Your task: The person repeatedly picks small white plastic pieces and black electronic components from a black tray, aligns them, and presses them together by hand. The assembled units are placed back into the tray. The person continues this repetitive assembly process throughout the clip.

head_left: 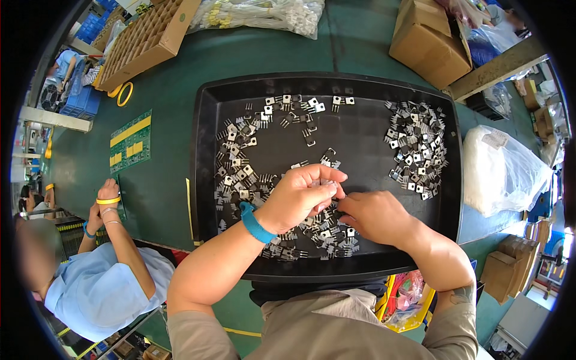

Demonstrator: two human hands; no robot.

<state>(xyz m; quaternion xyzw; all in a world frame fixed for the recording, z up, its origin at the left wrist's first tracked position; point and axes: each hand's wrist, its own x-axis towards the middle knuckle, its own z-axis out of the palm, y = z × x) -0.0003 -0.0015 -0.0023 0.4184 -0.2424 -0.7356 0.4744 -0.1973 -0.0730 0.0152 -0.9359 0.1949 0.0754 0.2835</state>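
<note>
A black tray (327,278) lies in front of me on a green table, with small three-legged transistors with metal tabs in it. Over the middle of the tray, my left hand (300,195) is closed, its thumb and fingers brought together; a blue band circles its wrist. Just right of it, my right hand (378,219) is pinched, its fingertips close to the left ones. Whatever they hold is too small and covered to make out. Loose transistors (327,234) lie beneath and around my hands. A separate heap of transistors (417,147) fills the tray's right side.
At the left, a co-worker in light blue (108,288) works at the same table, near a green circuit board panel (131,143). Beyond the tray are a divided cardboard box (147,45), a bag of parts (258,18) and a brown carton (429,45). A white plastic bag (501,171) sits right.
</note>
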